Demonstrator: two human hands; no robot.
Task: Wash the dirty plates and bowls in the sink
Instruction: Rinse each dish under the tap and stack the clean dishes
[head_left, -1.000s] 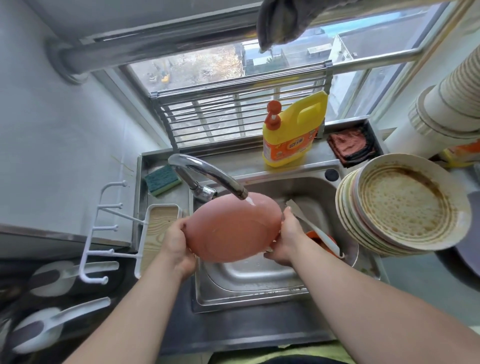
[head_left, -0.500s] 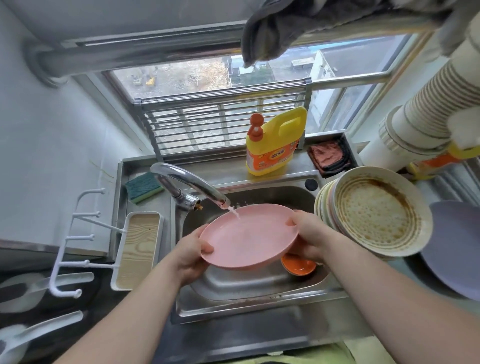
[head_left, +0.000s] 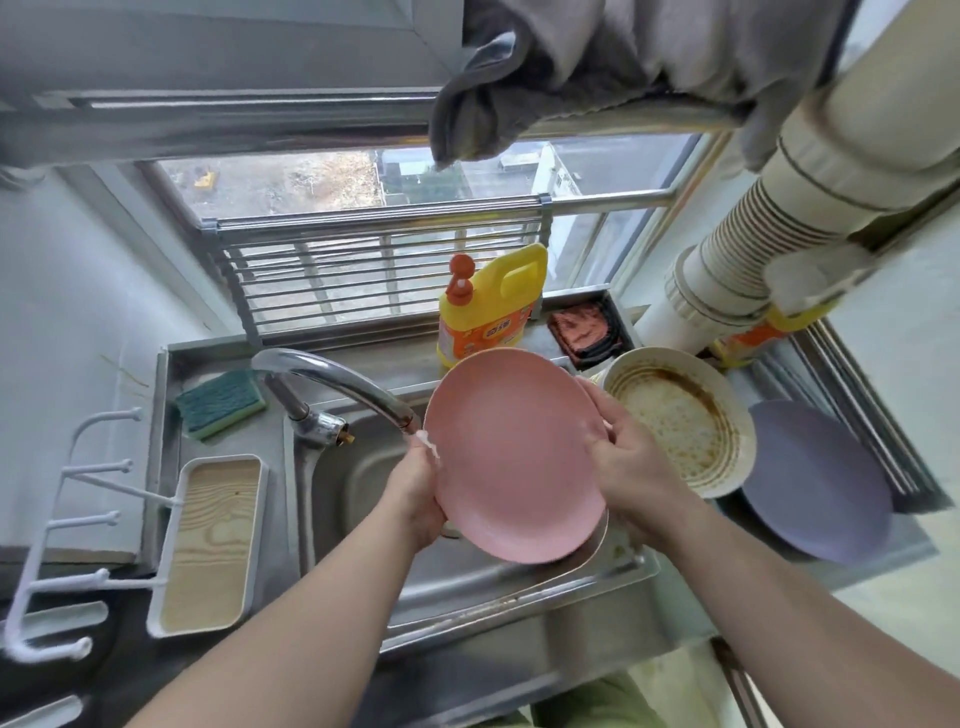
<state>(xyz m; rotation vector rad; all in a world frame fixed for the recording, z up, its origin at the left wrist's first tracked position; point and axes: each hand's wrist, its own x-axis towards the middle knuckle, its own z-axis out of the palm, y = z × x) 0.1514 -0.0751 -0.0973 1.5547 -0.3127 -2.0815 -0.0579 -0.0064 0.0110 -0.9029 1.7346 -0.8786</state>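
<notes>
Steel sink under window: both hands, left hand and right hand, grip pink plate by opposite rims, tilted beside running tap, likely draining rinse water.

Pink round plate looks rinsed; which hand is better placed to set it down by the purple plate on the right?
Right, probably. The right hand grips the pink round plate on the edge nearer the purple plate; the left hand holds the far edge under the tap's stream.

Sink basin (mostly) behind pink plate; left-hand fingers hidden.
</notes>
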